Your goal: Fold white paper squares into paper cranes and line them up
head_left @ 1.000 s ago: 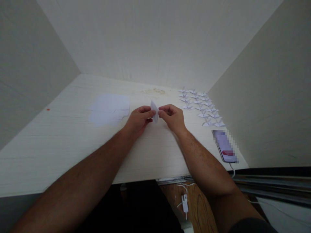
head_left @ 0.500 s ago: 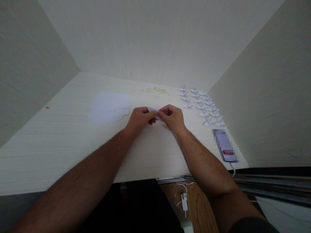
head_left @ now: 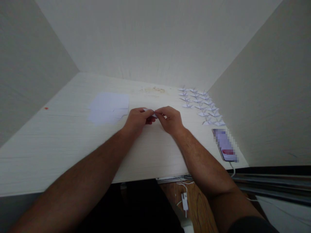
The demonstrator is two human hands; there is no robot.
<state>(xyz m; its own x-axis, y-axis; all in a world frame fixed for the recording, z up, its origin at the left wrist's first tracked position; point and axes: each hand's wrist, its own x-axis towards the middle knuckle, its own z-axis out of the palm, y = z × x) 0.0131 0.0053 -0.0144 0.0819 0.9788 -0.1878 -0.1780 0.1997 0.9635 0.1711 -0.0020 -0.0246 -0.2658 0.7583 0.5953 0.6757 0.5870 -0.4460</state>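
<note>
My left hand and my right hand meet over the middle of the pale wooden desk. Both pinch a small folded piece of white paper between fingertips and thumbs. The paper lies nearly flat and is mostly hidden by my fingers. A loose stack of white paper sheets lies just left of my left hand.
Several small folded paper cranes stand in rows at the back right of the desk. A phone with a white cable lies near the front right edge. Pale walls enclose the desk on three sides. A charger plug hangs below the desk edge.
The folded paper stood upright between my fingers a second ago; now it is turned flat and low. Both hands have closed in over it and shifted slightly left.
</note>
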